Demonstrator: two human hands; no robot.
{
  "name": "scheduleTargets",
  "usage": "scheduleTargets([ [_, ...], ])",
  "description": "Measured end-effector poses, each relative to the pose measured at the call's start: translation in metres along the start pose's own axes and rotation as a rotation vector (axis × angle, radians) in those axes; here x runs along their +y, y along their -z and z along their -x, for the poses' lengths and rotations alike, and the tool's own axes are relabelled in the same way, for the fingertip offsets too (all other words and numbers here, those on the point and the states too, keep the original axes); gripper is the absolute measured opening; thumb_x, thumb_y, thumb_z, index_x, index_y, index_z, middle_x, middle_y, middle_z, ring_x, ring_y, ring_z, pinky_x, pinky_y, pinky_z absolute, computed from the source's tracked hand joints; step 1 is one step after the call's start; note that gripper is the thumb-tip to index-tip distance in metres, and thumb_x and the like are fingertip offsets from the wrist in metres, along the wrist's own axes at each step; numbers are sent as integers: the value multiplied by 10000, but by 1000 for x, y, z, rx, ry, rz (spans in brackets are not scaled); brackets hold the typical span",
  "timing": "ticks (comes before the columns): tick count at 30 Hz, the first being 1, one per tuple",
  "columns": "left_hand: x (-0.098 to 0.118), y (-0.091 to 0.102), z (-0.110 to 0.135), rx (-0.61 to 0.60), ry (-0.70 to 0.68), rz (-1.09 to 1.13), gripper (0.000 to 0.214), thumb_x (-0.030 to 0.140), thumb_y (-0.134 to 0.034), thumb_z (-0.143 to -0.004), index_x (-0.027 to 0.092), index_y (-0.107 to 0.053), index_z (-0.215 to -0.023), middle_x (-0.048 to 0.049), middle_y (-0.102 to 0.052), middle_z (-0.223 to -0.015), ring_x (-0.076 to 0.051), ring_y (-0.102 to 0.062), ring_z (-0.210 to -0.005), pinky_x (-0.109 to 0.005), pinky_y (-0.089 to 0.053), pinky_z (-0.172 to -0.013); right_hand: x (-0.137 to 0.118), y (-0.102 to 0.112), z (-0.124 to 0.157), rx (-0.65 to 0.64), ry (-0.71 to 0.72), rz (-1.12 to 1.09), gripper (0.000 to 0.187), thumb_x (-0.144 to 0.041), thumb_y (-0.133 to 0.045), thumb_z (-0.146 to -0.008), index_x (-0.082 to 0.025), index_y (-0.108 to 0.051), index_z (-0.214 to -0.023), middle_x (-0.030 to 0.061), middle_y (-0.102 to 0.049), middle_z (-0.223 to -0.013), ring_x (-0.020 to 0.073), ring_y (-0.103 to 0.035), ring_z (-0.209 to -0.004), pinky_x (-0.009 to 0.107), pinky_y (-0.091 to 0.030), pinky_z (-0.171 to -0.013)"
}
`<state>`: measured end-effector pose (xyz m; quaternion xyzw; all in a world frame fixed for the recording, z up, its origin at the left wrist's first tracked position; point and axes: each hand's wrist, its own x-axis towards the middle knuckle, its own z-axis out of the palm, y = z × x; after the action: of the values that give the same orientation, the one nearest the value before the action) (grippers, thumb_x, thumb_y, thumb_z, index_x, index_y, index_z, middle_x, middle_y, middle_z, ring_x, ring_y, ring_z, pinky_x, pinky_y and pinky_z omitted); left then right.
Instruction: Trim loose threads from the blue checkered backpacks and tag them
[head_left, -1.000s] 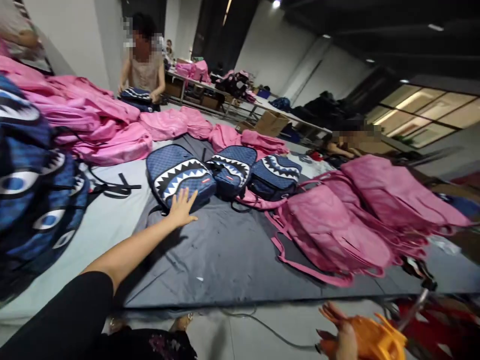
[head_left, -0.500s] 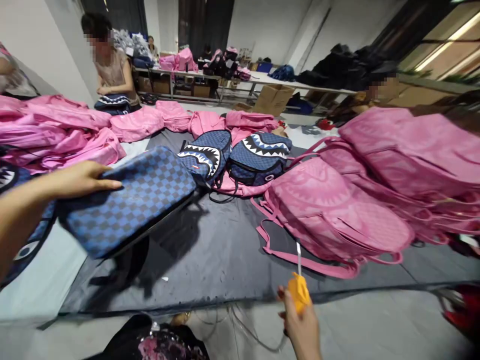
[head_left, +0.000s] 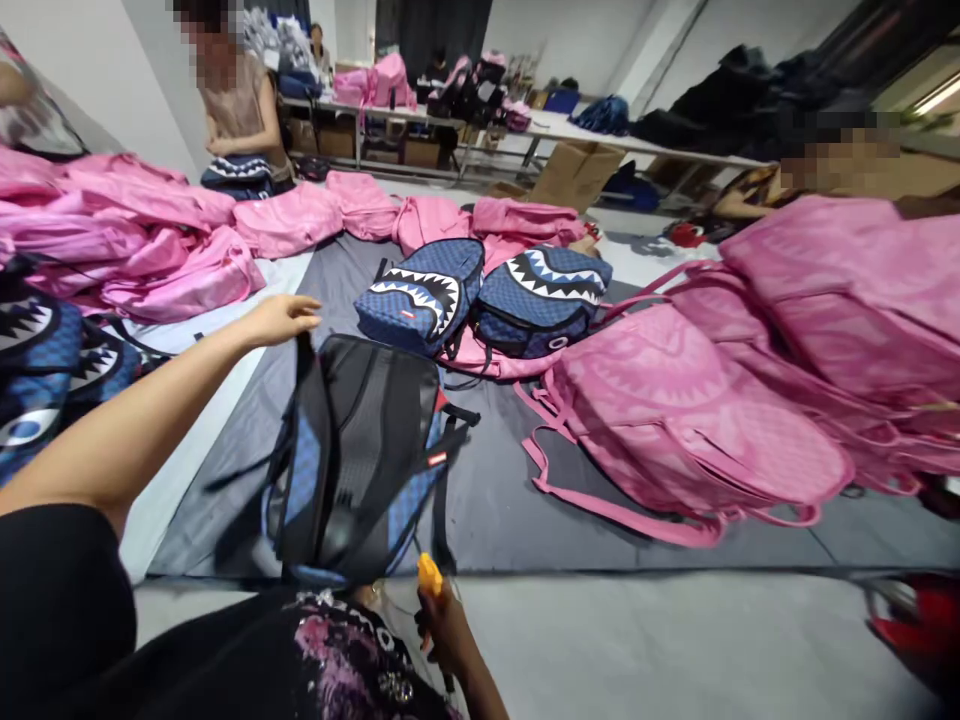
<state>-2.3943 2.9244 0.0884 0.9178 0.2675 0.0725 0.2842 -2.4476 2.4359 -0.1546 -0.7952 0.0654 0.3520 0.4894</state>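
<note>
A blue checked backpack (head_left: 375,420) lies on the dark grey cloth with its black padded back and shoulder straps facing up. My left hand (head_left: 285,320) is closed at its upper left corner, where a black strap rises to the fingers. Low in the view, close to the cloth's front edge, my right hand (head_left: 448,630) grips a yellow hand tool (head_left: 429,573); its exact kind is not clear. Beyond the backpack lie two blue shark-mouth backpacks (head_left: 427,295) (head_left: 546,295), partly over pink fabric.
Pink backpacks (head_left: 675,400) are heaped on the right, and more pink bags (head_left: 150,220) along the left and back. Blue bags (head_left: 37,370) sit at the left edge. A person (head_left: 240,110) holds a blue bag behind the table; a cardboard box (head_left: 576,175) stands farther back.
The blue backpack has turned over from its checked side to its strap side and come down onto the cloth. My right hand has moved left with the yellow tool.
</note>
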Motion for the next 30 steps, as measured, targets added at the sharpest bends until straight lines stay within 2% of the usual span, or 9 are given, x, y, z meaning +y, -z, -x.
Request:
scheduleTargets([
  [4,-9,-83,67,109,60,-148,757,586,-495,-904,164,-372,-1520,-160,-398,-1560,-324,-353,-1456,-480,-303,-1184,-20,34,-1,127,-46,37,544,-725,-528,-665,-251,-483,-928,12,-638,-583,246,-625,-496,317,-432,-402],
  [7,-10,-179,115,-160,327,-230,1165,700,-665,-747,146,-93,-1597,-274,-36,-1634,-471,-126,-1501,-645,-248,-1148,-67,58,-5,218,133,57,544,-726,-517,-748,-230,-509,-971,31,-664,-636,239,-652,-555,353,-513,-524],
  [10,-21,-234,154,-203,334,-295,1140,522,-776,-738,162,-118,-1597,-278,-12,-1633,-470,-115,-1503,-631,-201,-1173,-121,61,5,116,283,133,605,-727,-495,-800,-190,-565,-1068,35,-681,-686,230,-665,-609,360,-539,-607],
  [15,-55,-201,204,-111,365,-61,737,295,-545,-929,137,-230,-1577,-231,-373,-1554,-352,-409,-1422,-471,-347,-1151,-210,31,3,-298,373,614,581,-645,-391,-928,-178,-584,-1214,24,-688,-688,209,-661,-615,328,-510,-645],
  [18,-66,-166,219,26,511,349,484,374,-444,-977,160,-536,-1400,-167,-652,-1301,-321,-629,-1199,-457,-455,-1055,-263,0,-29,-289,452,998,513,-555,-346,-988,-173,-573,-1244,36,-702,-704,202,-670,-646,302,-476,-673],
  [20,-74,-153,222,-42,531,747,439,462,-451,-974,140,-659,-1189,-160,-717,-1158,-283,-711,-1009,-417,-534,-942,-288,-25,-50,-183,502,1176,507,-523,-305,-1014,-167,-571,-1257,64,-722,-764,209,-691,-727,293,-460,-697],
  [24,-98,-157,213,-183,817,1461,445,451,-365,-1012,97,-634,-1033,-171,-747,-884,-208,-712,-696,-349,-581,-712,-296,-61,-61,-328,569,1464,505,-543,-351,-1003,-176,-594,-1251,100,-744,-905,221,-702,-822,280,-454,-709],
  [26,-110,-166,204,-98,967,1524,413,415,-331,-1027,116,-615,-1047,-124,-733,-767,-183,-674,-601,-318,-561,-626,-292,-67,-58,-430,580,1526,504,-551,-370,-994,-184,-611,-1241,106,-746,-957,228,-702,-865,277,-459,-707],
  [30,-126,-187,192,-84,1086,1600,441,440,-327,-1022,127,-634,-1073,-112,-718,-710,-195,-639,-550,-334,-539,-575,-295,-72,-55,-339,561,1509,536,-523,-333,-1011,-135,-597,-1269,137,-735,-983,224,-690,-822,283,-469,-683],
])
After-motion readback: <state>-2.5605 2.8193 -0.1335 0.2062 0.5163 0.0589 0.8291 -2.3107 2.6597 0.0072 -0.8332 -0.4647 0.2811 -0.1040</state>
